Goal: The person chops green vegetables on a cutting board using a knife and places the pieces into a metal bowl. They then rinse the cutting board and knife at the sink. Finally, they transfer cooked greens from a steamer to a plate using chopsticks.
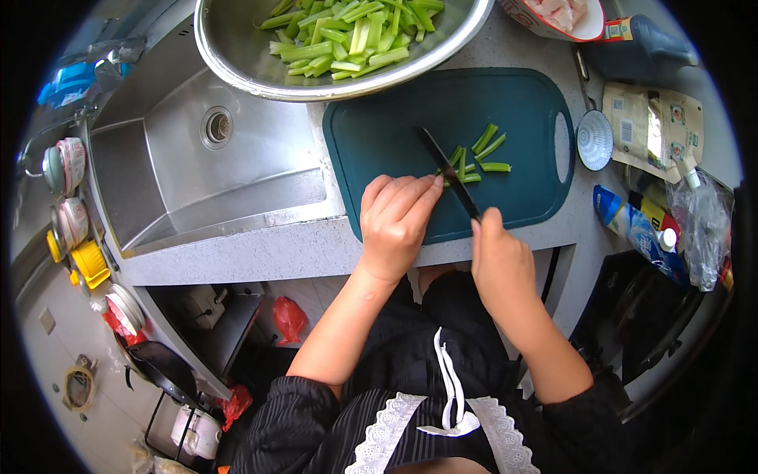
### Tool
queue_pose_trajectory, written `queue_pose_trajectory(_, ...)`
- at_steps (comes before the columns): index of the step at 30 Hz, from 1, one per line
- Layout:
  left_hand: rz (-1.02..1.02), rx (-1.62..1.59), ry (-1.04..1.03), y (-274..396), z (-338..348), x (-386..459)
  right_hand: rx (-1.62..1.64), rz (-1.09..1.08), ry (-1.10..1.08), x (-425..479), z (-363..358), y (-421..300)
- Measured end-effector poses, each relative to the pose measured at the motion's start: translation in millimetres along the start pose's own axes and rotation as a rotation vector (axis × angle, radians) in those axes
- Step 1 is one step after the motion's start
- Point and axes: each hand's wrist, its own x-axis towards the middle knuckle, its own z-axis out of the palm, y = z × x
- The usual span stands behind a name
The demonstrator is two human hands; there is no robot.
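Observation:
My right hand [500, 255] is closed round the handle of a kitchen knife [447, 169], whose dark blade lies across green celery pieces [485, 139] on a dark green cutting board [391, 130]. Just left of the blade, my left hand [398, 219] rests with bent fingers, its fingertips at the celery's end; whatever is under them is mostly hidden. Several cut pieces lie right of the knife. Beyond the board's far edge, a large steel bowl [249, 77] holds many cut celery sticks [355, 35].
A steel sink [195, 172] is left of the board. At the far right stand a bowl of pale raw meat [559, 12] and a dark bottle [639, 50]. A ladle [594, 139], a spouted pouch [657, 127] and a blue-white packet [639, 231] lie along the right side.

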Motion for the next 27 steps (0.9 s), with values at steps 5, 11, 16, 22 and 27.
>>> queue_pose_trajectory(5, -0.033, -0.052, -0.026, 2.6, 0.0, 3.2, 0.187, -0.043, 0.178, 35.7, 16.2, -3.0)
queue_pose_trajectory(11, -0.183, -0.085, -0.070, 5.5, -6.6, 3.6, 0.551, 0.193, 0.170, 16.1, -16.1, 26.0)
queue_pose_trajectory(16, -0.190, -0.101, -0.124, 20.9, 22.5, 34.1, 0.623, 0.363, 0.190, 4.6, -3.9, 71.5)
queue_pose_trajectory(22, -0.209, -0.203, -0.030, 40.2, 56.9, 50.3, 0.987, 0.194, 0.014, 11.2, 24.9, 29.1)
queue_pose_trajectory(27, -0.323, -0.513, 0.040, 41.0, 46.7, 53.1, 1.326, 0.163, -0.056, 16.2, 21.4, 11.6)
